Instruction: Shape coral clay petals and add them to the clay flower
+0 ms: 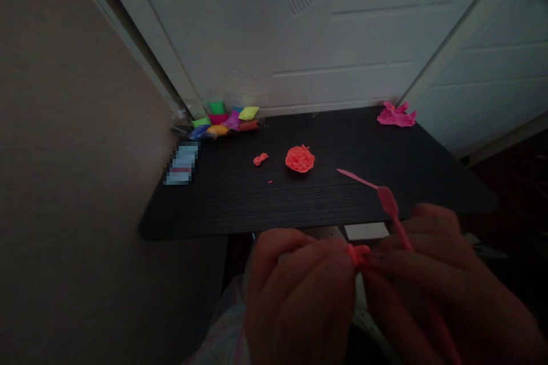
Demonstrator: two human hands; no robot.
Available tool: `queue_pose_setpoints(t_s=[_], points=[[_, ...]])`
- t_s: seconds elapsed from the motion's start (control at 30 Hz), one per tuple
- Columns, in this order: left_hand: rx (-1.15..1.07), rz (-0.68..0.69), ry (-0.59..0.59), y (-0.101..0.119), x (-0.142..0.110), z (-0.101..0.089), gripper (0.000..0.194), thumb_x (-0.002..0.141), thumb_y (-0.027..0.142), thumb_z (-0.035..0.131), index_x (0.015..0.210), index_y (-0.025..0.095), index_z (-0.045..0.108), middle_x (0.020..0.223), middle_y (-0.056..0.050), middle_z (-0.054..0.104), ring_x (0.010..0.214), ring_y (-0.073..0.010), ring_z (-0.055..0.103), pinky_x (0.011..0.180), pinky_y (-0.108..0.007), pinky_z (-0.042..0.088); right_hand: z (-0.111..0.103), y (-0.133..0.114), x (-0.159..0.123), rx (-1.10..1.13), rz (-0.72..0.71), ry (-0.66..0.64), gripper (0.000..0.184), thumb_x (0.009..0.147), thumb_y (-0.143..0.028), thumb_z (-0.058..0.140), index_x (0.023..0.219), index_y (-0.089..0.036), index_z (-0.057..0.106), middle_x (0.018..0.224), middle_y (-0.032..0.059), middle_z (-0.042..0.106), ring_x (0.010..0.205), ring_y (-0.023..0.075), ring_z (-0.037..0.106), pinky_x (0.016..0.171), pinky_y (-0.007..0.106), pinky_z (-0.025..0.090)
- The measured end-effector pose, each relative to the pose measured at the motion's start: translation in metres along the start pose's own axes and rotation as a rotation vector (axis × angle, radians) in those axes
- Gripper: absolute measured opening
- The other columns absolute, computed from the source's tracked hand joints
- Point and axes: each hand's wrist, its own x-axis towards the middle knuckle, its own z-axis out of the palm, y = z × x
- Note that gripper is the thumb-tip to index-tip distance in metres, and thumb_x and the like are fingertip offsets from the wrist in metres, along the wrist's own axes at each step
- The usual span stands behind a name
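Observation:
My left hand (302, 285) is closed, pinching a small piece of coral-orange modelling clay (359, 255) in front of the table's near edge. My right hand (445, 274) is closed too, its fingertips meeting the same clay from the other side. A pink clay modelling tool (389, 203) is held in the right hand, its flat paddle end pointing up and away. Beyond the hands, a coral clay shape with ruffled layers, like a flower (300, 159), sits on the dark table. Left of it lie a small coral clay lump (260, 159) and a tiny coral scrap (270, 182).
A second pink modelling tool (357, 178) lies on the dark table (222, 205). Colourful clay packets (231, 121) are at the back left, with a pixelated rectangular object (183, 163) nearer. Crumpled bright pink clay (397, 115) sits back right. A white panelled door (240, 28) stands behind.

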Motion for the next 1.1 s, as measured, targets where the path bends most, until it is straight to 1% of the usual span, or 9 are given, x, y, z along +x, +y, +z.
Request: queue_pose_setpoints(t_s=[0.23,0.47,0.57,0.6,0.67,0.77,0.83,0.93,1.1], points=[[0.026,0.090,0.091,-0.001,0.003,0.004,0.016,0.069,0.012,0.063,0.082,0.017,0.056,0.079,0.002,0.069,0.065,-0.0103,0.059,0.062,-0.024,0.050,0.001,0.000,-0.002,-0.009,0.007,-0.009,0.010,0.077,-0.014,0.053,0.081,-0.023,0.057,0.074,-0.0006,0.061,0.069,0.0153,0.054,0.071,0.038,0.034],[0.061,0.138,0.082,0.000,0.005,0.003,0.013,0.066,0.009,0.065,0.076,0.015,0.059,0.078,0.001,0.069,0.070,-0.0117,0.059,0.061,-0.024,0.049,0.002,0.000,-0.002,-0.024,0.023,-0.006,0.012,0.076,-0.014,0.053,0.082,-0.023,0.057,0.072,0.0001,0.061,0.068,0.0164,0.054,0.071,0.041,0.035],[0.004,0.105,0.051,-0.003,0.005,0.002,0.020,0.064,0.005,0.065,0.081,0.015,0.061,0.079,0.000,0.070,0.071,-0.0120,0.060,0.067,-0.024,0.049,-0.001,0.002,-0.003,0.000,0.020,-0.014,0.016,0.074,-0.011,0.053,0.085,-0.023,0.057,0.073,-0.0001,0.060,0.068,0.0155,0.054,0.071,0.041,0.037],[-0.057,0.049,0.037,-0.004,0.005,0.002,0.024,0.064,0.003,0.065,0.084,0.016,0.061,0.080,0.000,0.069,0.071,-0.0123,0.060,0.068,-0.025,0.049,-0.003,0.003,-0.003,0.023,0.009,-0.032,0.018,0.073,-0.011,0.054,0.087,-0.022,0.056,0.074,-0.0004,0.060,0.068,0.0151,0.054,0.071,0.040,0.038],[-0.268,-0.191,-0.018,-0.009,0.006,0.003,0.029,0.064,0.003,0.065,0.088,0.020,0.062,0.080,0.001,0.069,0.072,-0.0125,0.060,0.067,-0.025,0.050,-0.005,0.004,-0.003,0.085,-0.004,-0.030,0.023,0.071,-0.010,0.054,0.092,-0.021,0.056,0.075,-0.0008,0.058,0.067,0.0138,0.055,0.072,0.038,0.042],[-0.773,-0.746,-0.069,-0.015,0.009,0.005,0.020,0.067,0.009,0.065,0.079,0.024,0.066,0.074,0.002,0.068,0.070,-0.0109,0.061,0.062,-0.022,0.050,-0.004,0.004,-0.004,0.196,0.047,0.053,0.029,0.072,-0.004,0.051,0.096,-0.019,0.056,0.082,0.0007,0.057,0.066,0.0118,0.057,0.068,0.032,0.048],[-1.092,-1.023,-0.069,-0.018,0.011,0.008,0.013,0.065,0.011,0.066,0.072,0.023,0.067,0.070,0.003,0.067,0.067,-0.0083,0.061,0.061,-0.018,0.049,0.001,0.004,-0.003,0.264,0.099,0.098,0.032,0.072,0.001,0.048,0.097,-0.018,0.056,0.083,0.0015,0.058,0.066,0.0117,0.059,0.062,0.028,0.050],[-1.367,-1.202,-0.055,-0.019,0.012,0.012,0.008,0.063,0.013,0.068,0.068,0.020,0.068,0.067,0.003,0.065,0.066,-0.0058,0.059,0.061,-0.015,0.047,0.010,0.005,-0.004,0.340,0.138,0.065,0.035,0.070,0.004,0.050,0.097,-0.018,0.054,0.083,0.0011,0.059,0.067,0.0116,0.059,0.060,0.025,0.051],[-1.408,-1.283,-0.049,-0.014,0.011,0.015,0.006,0.062,0.014,0.069,0.067,0.018,0.068,0.067,0.003,0.066,0.068,-0.0062,0.059,0.066,-0.015,0.047,0.019,0.009,-0.004,0.369,0.155,0.106,0.039,0.068,0.005,0.055,0.097,-0.020,0.054,0.083,-0.0001,0.060,0.079,0.0131,0.059,0.065,0.024,0.051]])
